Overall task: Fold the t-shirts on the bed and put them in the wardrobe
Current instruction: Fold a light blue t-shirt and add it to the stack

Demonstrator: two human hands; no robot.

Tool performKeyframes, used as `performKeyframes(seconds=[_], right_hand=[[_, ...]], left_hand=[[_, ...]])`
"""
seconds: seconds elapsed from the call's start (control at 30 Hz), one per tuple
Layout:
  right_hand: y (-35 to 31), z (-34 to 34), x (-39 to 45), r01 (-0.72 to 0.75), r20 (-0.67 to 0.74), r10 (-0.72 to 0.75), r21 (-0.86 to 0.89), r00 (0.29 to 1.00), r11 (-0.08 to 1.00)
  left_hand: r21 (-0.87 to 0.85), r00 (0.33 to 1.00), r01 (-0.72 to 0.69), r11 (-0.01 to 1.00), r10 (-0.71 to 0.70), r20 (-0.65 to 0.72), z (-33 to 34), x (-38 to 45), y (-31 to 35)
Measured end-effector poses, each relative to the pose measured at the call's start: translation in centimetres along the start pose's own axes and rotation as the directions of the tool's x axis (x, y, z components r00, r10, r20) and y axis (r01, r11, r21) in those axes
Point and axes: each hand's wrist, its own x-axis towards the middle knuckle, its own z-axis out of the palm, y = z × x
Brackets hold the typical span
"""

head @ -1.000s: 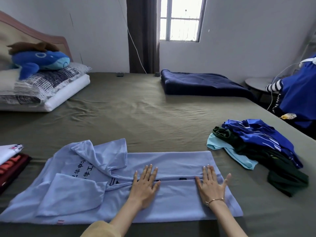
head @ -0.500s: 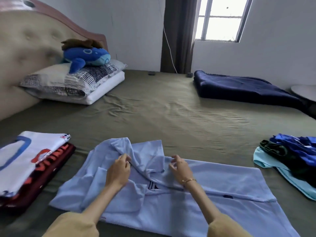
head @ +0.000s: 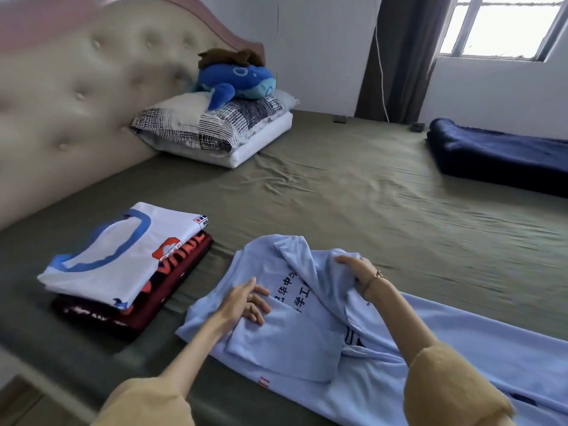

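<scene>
A light blue t-shirt (head: 307, 342) with dark printed characters lies partly folded on the olive bed sheet (head: 353, 192) in front of me. My left hand (head: 246, 302) rests on its near sleeve with fingers nearly straight, tips curled over the fabric's edge. My right hand (head: 356, 272) grips a bunched fold of the far sleeve, lifted slightly off the shirt. To the left lies a stack of two folded shirts, a white one with a blue ring (head: 123, 253) on top of a dark red one (head: 172, 290).
Two pillows (head: 221, 130) with a blue plush whale (head: 236, 81) sit by the padded headboard (head: 76, 87). A folded navy blanket (head: 498, 152) lies at the far right. A dark curtain (head: 399, 56) hangs beside the window.
My view has swung left. Both hands moved from the shirt's body to its sleeve end. The left hand now lies on the near sleeve and the right lifts the far sleeve fold.
</scene>
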Motion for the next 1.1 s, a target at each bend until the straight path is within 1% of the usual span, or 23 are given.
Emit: performKeyframes(seconds=[0.07, 0.1, 0.17, 0.2, 0.23, 0.27, 0.33, 0.37, 0.4, 0.43, 0.5, 0.57, 0.6, 0.67, 0.7, 0.73, 0.8, 0.87, 0.97, 1.03, 1.1], right_hand=[[-0.6, 1.8, -1.6, 0.084, 0.115, -0.086, 0.020, 0.990, 0.996], [-0.7, 2.8, -2.7, 0.107, 0.178, -0.104, -0.003, 0.979, 0.994], [-0.5, 4.2, -5.0, 0.175, 0.302, -0.130, -0.124, 0.944, 0.977], [-0.5, 4.6, -6.2, 0.228, 0.376, -0.134, -0.218, 0.917, 0.949], [-0.4, 5.1, -7.4, 0.284, 0.452, -0.121, -0.311, 0.884, 0.907], [0.1, 5.2, -7.9, 0.334, 0.523, -0.079, -0.415, 0.849, 0.846], [1.3, 5.8, -8.6, 0.417, 0.599, 0.046, -0.608, 0.799, 0.675], [1.6, 6.0, -9.1, 0.465, 0.625, 0.089, -0.661, 0.776, 0.589], [2.2, 6.1, -9.3, 0.492, 0.640, 0.125, -0.687, 0.758, 0.534], [2.7, 6.1, -9.4, 0.510, 0.649, 0.142, -0.698, 0.747, 0.503], [3.6, 5.8, -9.4, 0.550, 0.680, 0.137, -0.679, 0.720, 0.486], [3.8, 5.5, -9.7, 0.600, 0.722, 0.117, -0.644, 0.682, 0.474], [3.9, 5.5, -9.7, 0.621, 0.738, 0.117, -0.633, 0.665, 0.463], [4.2, 5.4, -9.6, 0.647, 0.765, 0.126, -0.609, 0.631, 0.458], [4.4, 5.4, -9.7, 0.657, 0.774, 0.127, -0.601, 0.620, 0.455], [4.5, 5.4, -9.8, 0.667, 0.780, 0.123, -0.595, 0.613, 0.449], [4.6, 5.4, -9.8, 0.684, 0.778, 0.087, -0.595, 0.623, 0.423], [4.6, 5.3, -9.7, 0.699, 0.775, 0.018, -0.580, 0.632, 0.418], [4.5, 4.9, -9.5, 0.699, 0.747, -0.112, -0.544, 0.656, 0.465], [3.9, 4.5, -9.2, 0.676, 0.702, -0.196, -0.511, 0.685, 0.531], [3.2, 4.2, -8.7, 0.666, 0.645, -0.277, -0.493, 0.712, 0.560]], left_hand=[[-0.051, 0.999, 0.038, 0.998, -0.036, 0.035, -0.5, -0.1, 0.0], [-0.076, 0.997, 0.053, 0.996, -0.049, 0.054, -0.7, -0.1, 0.0], [-0.102, 0.993, 0.080, 0.992, -0.071, 0.093, -1.2, -0.3, 0.1], [-0.107, 0.991, 0.088, 0.990, -0.076, 0.111, -1.3, -0.3, 0.1], [-0.131, 0.990, 0.090, 0.987, -0.074, 0.122, -1.4, -0.1, 0.1], [-0.178, 0.990, 0.097, 0.979, -0.076, 0.122, -1.3, 0.0, 0.2], [-0.298, 0.994, 0.103, 0.949, -0.086, 0.072, -1.1, 0.1, 0.2], [-0.321, 0.996, 0.086, 0.943, -0.071, 0.060, -1.1, 0.3, 0.3], [-0.304, 0.996, 0.060, 0.951, -0.040, 0.074, -1.0, 0.4, 0.4], [-0.280, 0.996, 0.040, 0.959, -0.016, 0.089, -1.1, 0.5, 0.5], [-0.228, 0.995, 0.063, 0.972, -0.043, 0.091, -1.4, 0.8, 0.5], [-0.116, 0.997, 0.077, 0.990, -0.075, 0.024, -1.4, 1.4, 0.0], [-0.051, 0.995, 0.075, 0.996, -0.078, -0.062, -1.3, 1.8, -0.4], [0.047, 0.965, 0.034, 0.998, -0.020, -0.262, -1.0, 2.2, -1.1], [0.064, 0.947, 0.015, 0.998, 0.006, -0.321, -0.8, 2.0, -0.9], [0.049, 0.940, 0.002, 0.999, 0.015, -0.340, -0.7, 1.9, -0.8], [0.009, 0.947, 0.008, 1.000, -0.005, -0.321, -0.6, 2.1, -0.3], [0.026, 0.951, 0.022, 0.999, -0.013, -0.309, -1.0, 2.8, -0.6], [0.074, 0.955, 0.002, 0.997, 0.020, -0.296, -1.3, 2.9, -1.4], [0.069, 0.960, -0.003, 0.998, 0.022, -0.280, -1.4, 2.9, -1.8], [0.089, 0.959, -0.024, 0.996, 0.048, -0.281, -1.4, 3.0, -1.8]])
